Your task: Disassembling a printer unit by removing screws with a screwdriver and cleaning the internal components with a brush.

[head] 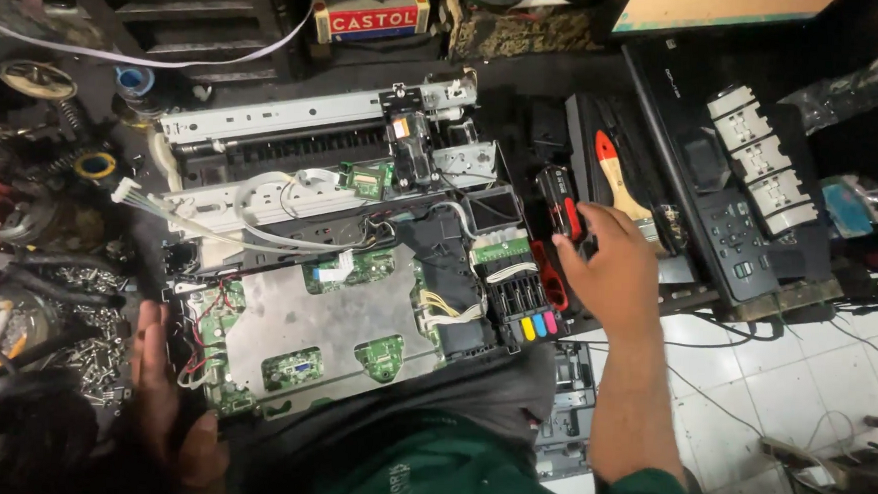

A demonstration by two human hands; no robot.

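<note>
Clearly the dismantling is well advanced: the opened inkjet printer [348, 272] lies on the cluttered workbench with its outer covers gone, so the bare metal shield plate [325, 321], the green circuit boards [358, 268] beneath its cut-outs, the white ribbon cables [260, 230] and the carriage rail [295, 119] at the back are all exposed. Its scanner lid with the button panel [730, 232] rests apart on the right, next to a red-handled paintbrush [618, 176].

At the printer's right edge, the right hand [608, 271] curls its fingers around a red-and-black screwdriver [561, 205], gripping it just above the ink cartridge block with its yellow, blue and pink tabs [535, 324]. Flat against the bench at the near-left corner of the chassis, the left hand [156, 388] lies with fingers extended, holding nothing and seemingly steadying the frame near the red and black wires [199, 335].

Judging by this, the shell removal is done, while the shield plate, the boards and the cartridge block remain seated, so the inner strip-down appears to be left. A scatter of loose screws [88, 349] lies to the left of the chassis.
</note>
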